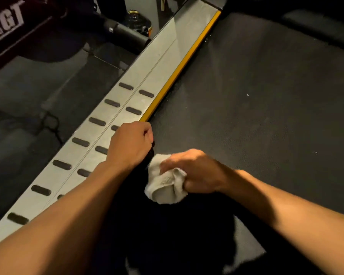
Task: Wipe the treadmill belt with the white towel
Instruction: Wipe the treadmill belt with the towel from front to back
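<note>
Two bare hands are seen over one dark grey, bumpy treadmill belt (pixel 256 96). One small white cloth towel (pixel 167 185) is bunched up and held in the right hand (pixel 197 171). The fingers of that hand are curled tight round the towel, and the towel is pressed down on the belt, close to the belt's left edge. The left hand (pixel 130 145) is placed just beside the towel, right where the belt meets one long grey metal side rail (pixel 163 50). Its fingers are curled in like a fist, but it cannot be told if anything is held under them. On the rail, thirteen dark oval pads (pixel 97 121) can be counted in two rows, seven in the outer row and six in the inner row, and some are partly hidden by the left arm. One thin yellow strip (pixel 179 66) is seen between the rail and the belt. At the top left, one dark red thing with the white letters "GT" (pixel 12 18) is seen.
</note>
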`<move>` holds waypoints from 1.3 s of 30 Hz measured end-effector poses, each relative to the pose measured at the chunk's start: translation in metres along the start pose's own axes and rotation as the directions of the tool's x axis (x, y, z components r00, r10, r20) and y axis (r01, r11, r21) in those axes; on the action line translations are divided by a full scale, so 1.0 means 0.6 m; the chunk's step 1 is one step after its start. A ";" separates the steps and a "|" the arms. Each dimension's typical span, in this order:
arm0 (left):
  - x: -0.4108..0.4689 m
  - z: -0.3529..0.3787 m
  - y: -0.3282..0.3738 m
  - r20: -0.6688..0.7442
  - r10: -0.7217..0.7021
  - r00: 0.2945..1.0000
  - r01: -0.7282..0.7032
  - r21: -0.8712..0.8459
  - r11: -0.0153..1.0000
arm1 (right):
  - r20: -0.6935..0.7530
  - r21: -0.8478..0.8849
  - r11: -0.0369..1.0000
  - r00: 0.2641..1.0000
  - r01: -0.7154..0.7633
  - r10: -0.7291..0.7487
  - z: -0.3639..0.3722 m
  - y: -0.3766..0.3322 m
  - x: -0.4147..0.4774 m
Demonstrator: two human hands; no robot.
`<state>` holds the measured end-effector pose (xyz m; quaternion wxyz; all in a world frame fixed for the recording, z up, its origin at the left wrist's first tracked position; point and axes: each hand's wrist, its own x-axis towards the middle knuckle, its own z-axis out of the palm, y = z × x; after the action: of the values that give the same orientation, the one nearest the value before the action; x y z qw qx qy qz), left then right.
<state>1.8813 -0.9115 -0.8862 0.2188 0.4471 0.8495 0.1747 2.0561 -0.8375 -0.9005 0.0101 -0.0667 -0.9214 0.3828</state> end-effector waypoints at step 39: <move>0.011 0.110 0.076 0.102 0.167 0.981 -0.181 0.144 0.973 | -0.402 0.223 0.852 0.752 -0.473 0.522 -0.042 0.053 -0.160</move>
<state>1.9440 -0.8750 -0.9210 0.2055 0.5426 0.8073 0.1074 2.1565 -0.8102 -0.9019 0.1234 -0.3954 -0.8203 0.3944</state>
